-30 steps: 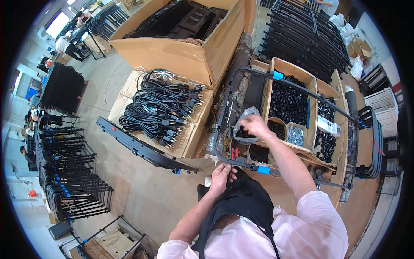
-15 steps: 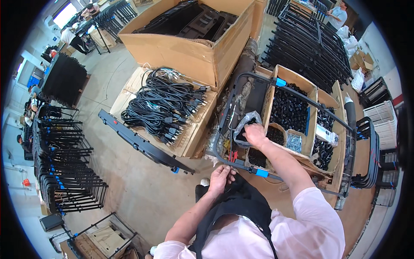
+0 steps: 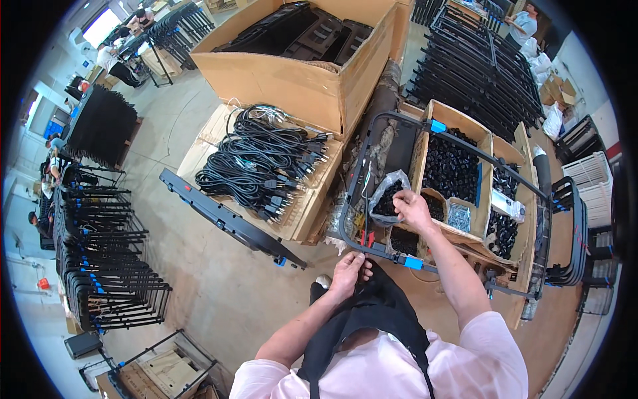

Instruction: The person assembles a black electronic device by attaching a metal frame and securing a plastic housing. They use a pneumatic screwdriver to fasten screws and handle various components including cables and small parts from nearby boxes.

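1. While my right hand (image 3: 415, 210) is over the clear bag (image 3: 399, 179), its fingers are drawn narrow; I can't tell whether they hold any of the black parts (image 3: 386, 203).
2. My left hand (image 3: 349, 275) is curled at the near left corner of the frame (image 3: 387, 253), fingertips close together; whether a piece sits between them is hidden.
3. Lying over the bins (image 3: 421, 156), the frame already carries 2 blue clips (image 3: 413, 263), which I judge done.
4. Many black parts remain loose in the bag, apparently unused.
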A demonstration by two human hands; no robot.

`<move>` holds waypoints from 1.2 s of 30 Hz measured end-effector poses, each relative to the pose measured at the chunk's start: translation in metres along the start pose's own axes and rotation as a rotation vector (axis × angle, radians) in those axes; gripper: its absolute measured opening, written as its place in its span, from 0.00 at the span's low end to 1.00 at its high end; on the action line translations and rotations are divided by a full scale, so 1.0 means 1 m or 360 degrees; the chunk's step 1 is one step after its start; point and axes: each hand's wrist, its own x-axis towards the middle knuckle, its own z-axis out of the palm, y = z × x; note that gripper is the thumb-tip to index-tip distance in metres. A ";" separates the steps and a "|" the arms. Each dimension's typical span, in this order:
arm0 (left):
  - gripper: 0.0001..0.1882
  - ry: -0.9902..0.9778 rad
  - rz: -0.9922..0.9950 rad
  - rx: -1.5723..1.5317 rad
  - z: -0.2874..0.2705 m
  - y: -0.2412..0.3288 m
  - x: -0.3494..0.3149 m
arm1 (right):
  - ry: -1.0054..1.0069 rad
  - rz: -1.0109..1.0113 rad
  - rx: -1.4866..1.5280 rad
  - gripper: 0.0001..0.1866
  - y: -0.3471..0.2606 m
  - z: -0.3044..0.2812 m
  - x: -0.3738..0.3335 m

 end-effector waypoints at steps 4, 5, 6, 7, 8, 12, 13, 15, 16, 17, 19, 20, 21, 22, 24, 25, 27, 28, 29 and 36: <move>0.11 -0.0022 -0.0035 -0.0074 -0.006 -0.002 0.001 | 0.0056 0.0042 0.0231 0.15 -0.034 0.001 -0.055; 0.11 -0.0015 -0.0042 -0.0051 -0.007 0.000 0.000 | 0.0060 0.0127 0.0128 0.16 -0.050 -0.002 -0.073; 0.11 -0.0024 -0.0058 -0.0026 -0.005 0.003 0.001 | 0.0087 0.0099 0.0194 0.16 -0.048 -0.003 -0.089; 0.11 -0.0025 -0.0074 -0.0003 -0.005 0.005 0.001 | 0.0107 0.0074 0.0261 0.16 -0.042 -0.002 -0.106; 0.11 -0.0036 -0.0071 0.0008 -0.006 0.006 0.001 | 0.0120 0.0049 0.0329 0.16 -0.037 0.001 -0.122; 0.11 -0.0058 -0.0070 0.0055 -0.008 0.011 0.002 | 0.0054 0.0188 0.0602 0.16 -0.024 0.019 -0.189; 0.11 -0.0060 -0.0074 0.0066 -0.008 0.013 0.002 | 0.0030 0.0283 0.0674 0.16 -0.015 0.024 -0.202; 0.11 -0.0057 -0.0111 0.0096 -0.006 0.017 0.002 | 0.0000 0.0504 0.0802 0.16 0.009 0.032 -0.220; 0.11 -0.0057 -0.0126 0.0115 -0.006 0.019 0.003 | -0.0009 0.0625 0.0857 0.16 0.026 0.035 -0.225; 0.11 -0.0061 -0.0141 0.0111 -0.007 0.020 0.003 | -0.0032 0.0750 0.0914 0.17 0.039 0.040 -0.226; 0.11 -0.0060 -0.0155 0.0137 -0.008 0.024 0.002 | 0.0018 0.0847 0.1074 0.17 0.063 0.058 -0.227; 0.11 -0.0072 -0.0160 0.0158 -0.008 0.026 0.003 | 0.0053 0.0884 0.1160 0.18 0.069 0.067 -0.225; 0.11 -0.0077 -0.0173 0.0167 -0.009 0.027 0.005 | 0.0109 0.0904 0.1243 0.18 0.076 0.076 -0.221; 0.11 -0.0075 -0.0184 0.0168 -0.012 0.025 0.007 | 0.0112 0.0865 0.1296 0.19 0.079 0.085 -0.214; 0.09 -0.0073 -0.0208 0.0165 -0.014 0.023 0.009 | 0.0125 0.0789 0.1406 0.20 0.082 0.102 -0.198; 0.07 -0.0066 -0.0211 0.0158 -0.016 0.024 0.009 | 0.0111 0.0793 0.1415 0.17 0.081 0.112 -0.186; 0.06 -0.0048 -0.0205 0.0185 -0.017 0.025 0.011 | 0.0064 0.0722 0.1422 0.13 0.070 0.123 -0.171; 0.06 -0.0036 -0.0199 0.0218 -0.016 0.024 0.011 | 0.0046 0.0685 0.1425 0.11 0.067 0.127 -0.166; 0.06 -0.0023 -0.0193 0.0251 -0.017 0.024 0.012 | 0.0064 0.0645 0.1459 0.07 0.067 0.134 -0.161; 0.08 -0.0011 -0.0234 0.0302 -0.015 0.030 0.011 | -0.0122 0.0691 0.1789 0.07 0.070 0.140 -0.154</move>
